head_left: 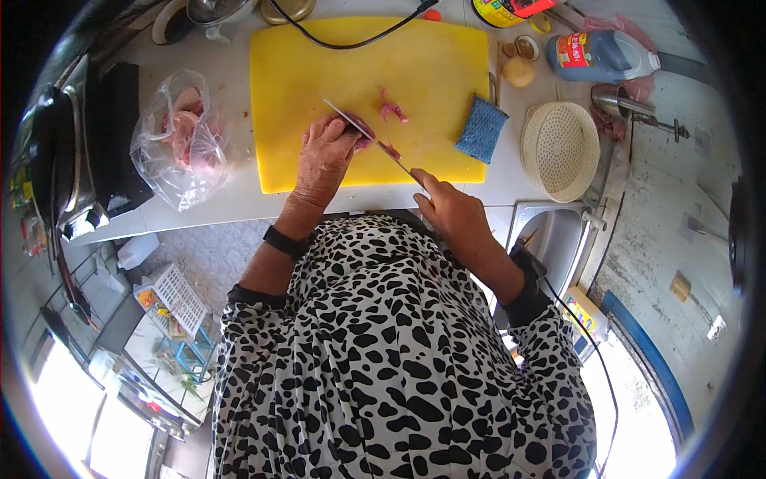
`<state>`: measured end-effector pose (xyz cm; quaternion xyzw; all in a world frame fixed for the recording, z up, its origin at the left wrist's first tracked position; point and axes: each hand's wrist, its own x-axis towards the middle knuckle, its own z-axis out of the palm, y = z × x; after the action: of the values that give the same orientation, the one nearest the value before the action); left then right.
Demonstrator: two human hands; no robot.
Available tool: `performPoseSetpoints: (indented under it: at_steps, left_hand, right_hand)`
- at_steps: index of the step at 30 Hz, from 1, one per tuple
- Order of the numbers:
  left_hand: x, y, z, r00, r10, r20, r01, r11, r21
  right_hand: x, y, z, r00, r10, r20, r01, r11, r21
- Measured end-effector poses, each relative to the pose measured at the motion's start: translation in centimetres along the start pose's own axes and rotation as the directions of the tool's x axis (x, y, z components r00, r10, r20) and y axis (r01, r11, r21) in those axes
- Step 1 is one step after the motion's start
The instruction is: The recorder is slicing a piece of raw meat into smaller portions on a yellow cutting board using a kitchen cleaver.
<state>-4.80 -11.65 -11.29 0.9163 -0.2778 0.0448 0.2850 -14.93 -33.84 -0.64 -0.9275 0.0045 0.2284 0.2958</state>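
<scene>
On the yellow cutting board [319, 64], a piece of red meat [361, 137] lies under the fingers of my left hand [327, 156], which press it down. My right hand [451, 209] is closed around the handle of a kitchen knife [395, 158]. Its blade runs up and to the left across the board, against the meat beside my left fingertips. A few cut meat strips [392, 108] lie farther up the board, and a small sliver rests by the blade. The knife handle is mostly hidden in my right hand.
Left of the board sits a clear plastic bag [182, 144] with raw meat. To the right are a blue sponge cloth [482, 129], a woven basket [561, 152], a large bottle of dark liquid [598, 56] and a sink [550, 239]. A black cable [343, 45] crosses the board's far edge.
</scene>
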Motion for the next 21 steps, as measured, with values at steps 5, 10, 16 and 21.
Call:
performPoseSetpoints:
  at_steps: [5,10,16,21]
  left_hand:
    - [0.2,0.1,-0.3,0.998,-0.034,0.06,0.035,0.999,-0.021]
    - [0.2,0.3,0.0,0.997,-0.045,0.062,0.046,0.999,-0.017]
    - [0.6,0.3,-0.3,0.999,-0.03,0.043,0.033,0.997,-0.065]
    - [0.1,0.2,0.0,0.999,-0.04,0.015,0.04,0.999,-0.015]
  right_hand:
    - [1.0,-0.8,1.8,0.998,-0.02,-0.067,0.013,0.995,-0.098]
    - [6.8,-0.5,5.6,0.917,-0.251,-0.31,0.153,0.939,-0.308]
    - [7.6,-0.5,4.6,0.926,-0.249,-0.284,0.176,0.95,-0.258]
    - [2.8,2.4,3.5,0.971,-0.134,-0.197,0.1,0.98,-0.172]
